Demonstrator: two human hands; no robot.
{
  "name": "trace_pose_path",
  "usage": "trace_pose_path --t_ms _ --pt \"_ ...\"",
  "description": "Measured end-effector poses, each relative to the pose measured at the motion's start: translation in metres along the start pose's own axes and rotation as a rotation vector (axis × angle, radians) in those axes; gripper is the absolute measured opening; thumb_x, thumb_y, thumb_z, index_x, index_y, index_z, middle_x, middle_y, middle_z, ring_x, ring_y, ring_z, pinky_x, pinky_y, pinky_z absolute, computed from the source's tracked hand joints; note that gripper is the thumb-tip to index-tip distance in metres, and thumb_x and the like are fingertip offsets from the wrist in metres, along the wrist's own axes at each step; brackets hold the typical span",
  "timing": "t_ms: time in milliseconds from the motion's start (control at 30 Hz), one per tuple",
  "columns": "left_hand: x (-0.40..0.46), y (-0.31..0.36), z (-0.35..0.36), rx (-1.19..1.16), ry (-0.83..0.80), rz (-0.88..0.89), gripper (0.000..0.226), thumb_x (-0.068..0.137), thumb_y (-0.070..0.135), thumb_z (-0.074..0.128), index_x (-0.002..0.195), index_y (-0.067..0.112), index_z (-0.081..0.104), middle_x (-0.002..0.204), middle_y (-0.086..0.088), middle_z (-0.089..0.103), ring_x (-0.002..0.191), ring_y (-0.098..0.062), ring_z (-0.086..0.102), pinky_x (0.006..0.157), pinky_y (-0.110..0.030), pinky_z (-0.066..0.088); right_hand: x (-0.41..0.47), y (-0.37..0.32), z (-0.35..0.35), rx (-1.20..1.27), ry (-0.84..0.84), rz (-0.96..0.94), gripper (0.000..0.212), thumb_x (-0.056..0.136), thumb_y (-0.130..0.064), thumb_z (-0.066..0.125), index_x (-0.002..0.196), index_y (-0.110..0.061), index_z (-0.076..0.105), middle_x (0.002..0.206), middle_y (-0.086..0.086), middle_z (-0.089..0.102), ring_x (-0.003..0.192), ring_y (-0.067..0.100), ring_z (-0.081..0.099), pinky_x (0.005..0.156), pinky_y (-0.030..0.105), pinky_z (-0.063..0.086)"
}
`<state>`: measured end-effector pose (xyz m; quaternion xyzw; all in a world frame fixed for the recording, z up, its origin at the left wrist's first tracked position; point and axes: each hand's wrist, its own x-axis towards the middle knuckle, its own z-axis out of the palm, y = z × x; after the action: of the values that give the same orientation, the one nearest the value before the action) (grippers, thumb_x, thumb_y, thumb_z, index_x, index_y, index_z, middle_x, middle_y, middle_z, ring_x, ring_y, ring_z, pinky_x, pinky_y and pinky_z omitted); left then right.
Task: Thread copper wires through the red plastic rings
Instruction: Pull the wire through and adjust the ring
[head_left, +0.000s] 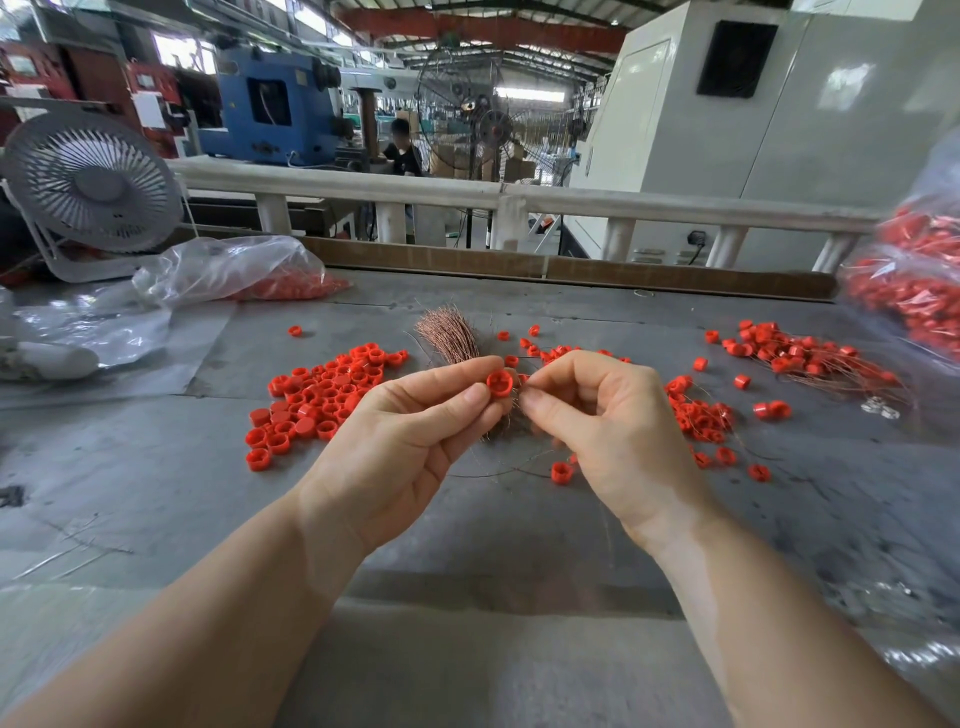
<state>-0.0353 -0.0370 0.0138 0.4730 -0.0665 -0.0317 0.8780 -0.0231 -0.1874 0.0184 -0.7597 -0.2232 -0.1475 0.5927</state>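
Two bare forearms reach in from the bottom edge and meet over a grey, scuffed worktable (156, 493). At their meeting point the left hand (405, 441) pinches a single red ring (500, 383) between thumb and forefinger, its open side turned toward the camera, while its lower fingers curl around a bundle of copper wires (449, 336) whose fanned ends stick up behind the hand and whose lower ends show beneath it. Just beside it, the right hand (608, 431) has its thumb and forefinger pressed together at the ring's right edge, pinching what looks like one thin wire, though the strand itself is too fine to make out clearly. On the table to the left lies a loose heap of red rings (322, 400). To the right a second scatter of rings (701, 410) lies tangled with thin wires, and farther right sits a pile of rings with wires already through them (800, 353). A clear plastic bag (234, 270) partly filled with red rings lies at the far left of the table, next to a small white fan (93, 182). Another clear bag of red pieces (914, 280) sits at the right edge. Beyond a white railing (467, 195) stand workshop machines.
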Motion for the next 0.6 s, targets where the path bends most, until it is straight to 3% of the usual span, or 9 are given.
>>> trace_pose_path --t_ms 600 --pt "-0.0022 0.0001 0.0025 -0.012 0.001 0.0 0.023 0.063 0.002 0.059 0.071 0.012 0.078 0.075 -0.007 0.074 0.069 -0.009 0.07 0.058 -0.012 0.053 -0.0012 -0.0005 0.0003 0.17 -0.118 0.127 0.028 0.085 -0.007 0.064 0.064 -0.024 0.068 0.052 -0.008 0.057 0.043 -0.002 0.045 0.044 0.01 0.035"
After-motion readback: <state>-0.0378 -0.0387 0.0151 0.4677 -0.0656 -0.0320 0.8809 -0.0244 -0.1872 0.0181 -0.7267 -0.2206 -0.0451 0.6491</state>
